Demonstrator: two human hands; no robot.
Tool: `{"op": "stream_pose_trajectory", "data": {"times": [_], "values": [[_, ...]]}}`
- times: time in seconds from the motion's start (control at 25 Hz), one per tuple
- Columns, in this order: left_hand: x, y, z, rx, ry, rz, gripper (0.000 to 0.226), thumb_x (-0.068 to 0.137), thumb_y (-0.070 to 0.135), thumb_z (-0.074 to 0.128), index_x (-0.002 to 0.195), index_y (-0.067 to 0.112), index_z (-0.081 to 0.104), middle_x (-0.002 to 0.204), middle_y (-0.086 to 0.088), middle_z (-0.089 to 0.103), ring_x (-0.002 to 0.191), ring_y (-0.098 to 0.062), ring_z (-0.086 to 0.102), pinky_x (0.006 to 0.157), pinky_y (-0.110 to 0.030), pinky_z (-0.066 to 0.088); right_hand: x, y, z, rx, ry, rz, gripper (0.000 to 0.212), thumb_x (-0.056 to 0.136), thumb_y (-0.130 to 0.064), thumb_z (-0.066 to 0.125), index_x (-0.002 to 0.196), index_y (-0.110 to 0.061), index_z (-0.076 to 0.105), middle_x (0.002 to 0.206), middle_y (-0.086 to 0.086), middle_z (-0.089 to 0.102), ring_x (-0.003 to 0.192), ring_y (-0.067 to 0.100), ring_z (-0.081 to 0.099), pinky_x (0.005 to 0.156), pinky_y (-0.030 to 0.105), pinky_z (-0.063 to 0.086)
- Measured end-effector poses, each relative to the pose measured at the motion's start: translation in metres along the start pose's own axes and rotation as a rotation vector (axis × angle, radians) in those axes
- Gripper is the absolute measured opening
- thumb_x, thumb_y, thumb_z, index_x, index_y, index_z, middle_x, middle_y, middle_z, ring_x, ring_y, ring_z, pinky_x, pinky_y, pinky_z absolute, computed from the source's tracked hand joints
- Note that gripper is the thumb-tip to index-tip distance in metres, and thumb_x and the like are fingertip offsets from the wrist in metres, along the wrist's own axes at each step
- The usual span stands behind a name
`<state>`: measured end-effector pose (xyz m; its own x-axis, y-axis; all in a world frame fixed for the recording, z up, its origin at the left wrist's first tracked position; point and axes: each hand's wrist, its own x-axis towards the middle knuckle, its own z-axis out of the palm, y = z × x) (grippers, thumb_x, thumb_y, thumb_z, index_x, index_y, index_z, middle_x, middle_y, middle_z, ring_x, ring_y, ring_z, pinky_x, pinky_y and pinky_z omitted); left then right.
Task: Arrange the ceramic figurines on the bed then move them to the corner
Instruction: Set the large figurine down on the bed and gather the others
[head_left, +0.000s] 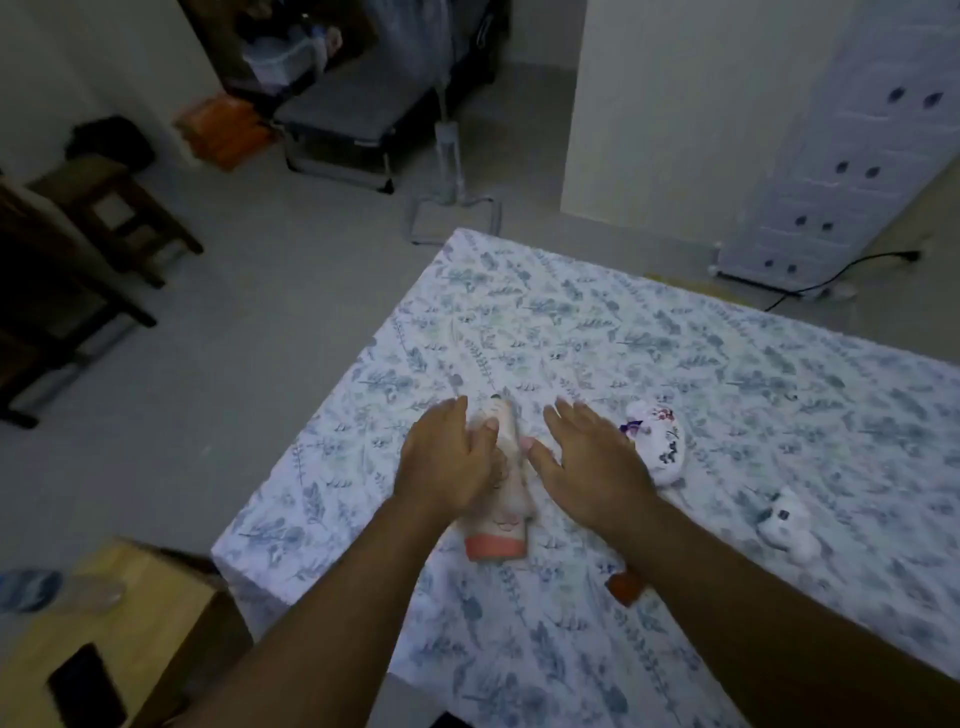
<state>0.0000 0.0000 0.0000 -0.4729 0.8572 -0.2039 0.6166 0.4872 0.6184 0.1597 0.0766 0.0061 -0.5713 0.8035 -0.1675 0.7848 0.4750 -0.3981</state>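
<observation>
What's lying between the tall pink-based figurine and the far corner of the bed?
Nothing visible. The tall figurine lies between both hands, left hand touching it, right hand beside it. The sheet from there to the far corner is bare; the floral figurine and small white figurine lie off to the right.

Left hand (447, 457) lies across the tall pink-based figurine (501, 519), covering its middle, and motion blur smears the fingers so grip can't be read. Right hand (587, 462) at three o'clock of it hides part of the floral figurine (657, 441), and whether it touches anything is unclear. Small white figurine (789, 525) at four o'clock is too blurred for shape detail. An orange-brown object (626, 587) peeks from under the right forearm, mostly hidden. Both forearms run off the bottom edge. The bed (727, 364) is cut by the right edge, and the cardboard box (156, 623) at seven o'clock by the bottom edge
</observation>
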Motion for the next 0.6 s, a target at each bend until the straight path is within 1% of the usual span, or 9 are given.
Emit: {"op": "stream_pose_trajectory", "data": {"times": [0.08, 0.16, 0.24, 0.32, 0.4, 0.44, 0.48, 0.52, 0.6], "values": [[0.014, -0.024, 0.008, -0.184, -0.086, -0.170, 0.063, 0.099, 0.056, 0.037, 0.146, 0.015, 0.045, 0.146, -0.008, 0.053, 0.130, -0.023, 0.051, 0.107, -0.041, 0.040, 0.013, -0.013, 0.025, 0.204, -0.139, 0.142, 0.062, 0.099, -0.059, 0.040, 0.141, -0.014, 0.049, 0.143, 0.009, 0.056, 0.133, 0.029, 0.050, 0.107, 0.040, 0.040], [0.017, -0.038, 0.017, -0.327, -0.233, -0.282, 0.057, 0.102, 0.055, 0.034, 0.141, 0.016, 0.049, 0.141, -0.009, 0.057, 0.122, -0.022, 0.055, 0.104, -0.039, 0.042, 0.014, -0.025, 0.040, 0.425, -0.270, 0.297, 0.057, 0.096, -0.060, 0.047, 0.135, -0.018, 0.052, 0.128, 0.007, 0.065, 0.115, 0.027, 0.063, 0.096, 0.038, 0.048], [0.018, -0.043, 0.019, -0.415, -0.299, -0.301, 0.049, 0.103, 0.050, 0.036, 0.138, 0.019, 0.053, 0.134, -0.007, 0.061, 0.117, -0.022, 0.059, 0.104, -0.042, 0.045, 0.017, -0.030, 0.051, 0.546, -0.269, 0.345, 0.049, 0.095, -0.056, 0.054, 0.132, -0.023, 0.055, 0.118, 0.003, 0.071, 0.102, 0.020, 0.069, 0.091, 0.038, 0.053], [0.021, -0.048, 0.008, -0.505, -0.282, -0.276, 0.044, 0.102, 0.047, 0.045, 0.137, 0.022, 0.052, 0.126, -0.002, 0.065, 0.107, -0.015, 0.064, 0.096, -0.040, 0.051, 0.019, -0.032, 0.051, 0.620, -0.193, 0.321, 0.043, 0.091, -0.051, 0.064, 0.128, -0.029, 0.058, 0.106, -0.005, 0.074, 0.088, 0.010, 0.072, 0.084, 0.036, 0.058], [0.025, -0.052, -0.009, -0.608, -0.271, -0.239, 0.050, 0.096, 0.047, 0.058, 0.142, 0.033, 0.044, 0.119, 0.011, 0.062, 0.096, -0.001, 0.065, 0.080, -0.025, 0.055, 0.022, -0.033, 0.048, 0.806, -0.172, 0.282, 0.050, 0.085, -0.044, 0.073, 0.132, -0.042, 0.055, 0.104, -0.010, 0.076, 0.090, 0.006, 0.074, 0.083, 0.037, 0.061], [0.027, -0.055, -0.017, -0.648, -0.259, -0.188, 0.060, 0.094, 0.046, 0.063, 0.148, 0.035, 0.038, 0.119, 0.017, 0.058, 0.093, 0.003, 0.065, 0.074, -0.019, 0.054, 0.024, -0.033, 0.047, 0.882, -0.165, 0.241, 0.056, 0.083, -0.039, 0.076, 0.131, -0.054, 0.052, 0.108, -0.013, 0.076, 0.097, 0.005, 0.074, 0.084, 0.035, 0.061], [0.030, -0.056, -0.026, -0.668, -0.243, -0.115, 0.067, 0.092, 0.042, 0.068, 0.150, 0.037, 0.035, 0.122, 0.020, 0.056, 0.097, 0.004, 0.065, 0.073, -0.017, 0.055, 0.027, -0.037, 0.043, 0.938, -0.144, 0.190, 0.063, 0.083, -0.034, 0.077, 0.129, -0.064, 0.048, 0.113, -0.019, 0.074, 0.103, 0.004, 0.072, 0.084, 0.030, 0.060], [0.033, -0.058, -0.032, -0.656, -0.219, -0.035, 0.069, 0.091, 0.039, 0.071, 0.150, 0.039, 0.036, 0.126, 0.020, 0.055, 0.104, 0.003, 0.063, 0.076, -0.018, 0.056, 0.030, -0.040, 0.042, 0.944, -0.115, 0.131, 0.068, 0.084, -0.027, 0.077, 0.131, -0.066, 0.046, 0.118, -0.022, 0.072, 0.109, 0.002, 0.069, 0.084, 0.025, 0.059], [0.036, -0.063, -0.039, -0.601, -0.152, 0.095, 0.066, 0.089, 0.034, 0.073, 0.147, 0.041, 0.042, 0.132, 0.013, 0.052, 0.119, -0.004, 0.057, 0.087, -0.027, 0.057, 0.033, -0.047, 0.045, 0.948, -0.045, 0.070, 0.074, 0.087, -0.015, 0.075, 0.139, -0.057, 0.044, 0.126, -0.023, 0.068, 0.116, 0.003, 0.066, 0.086, 0.026, 0.058]]}}
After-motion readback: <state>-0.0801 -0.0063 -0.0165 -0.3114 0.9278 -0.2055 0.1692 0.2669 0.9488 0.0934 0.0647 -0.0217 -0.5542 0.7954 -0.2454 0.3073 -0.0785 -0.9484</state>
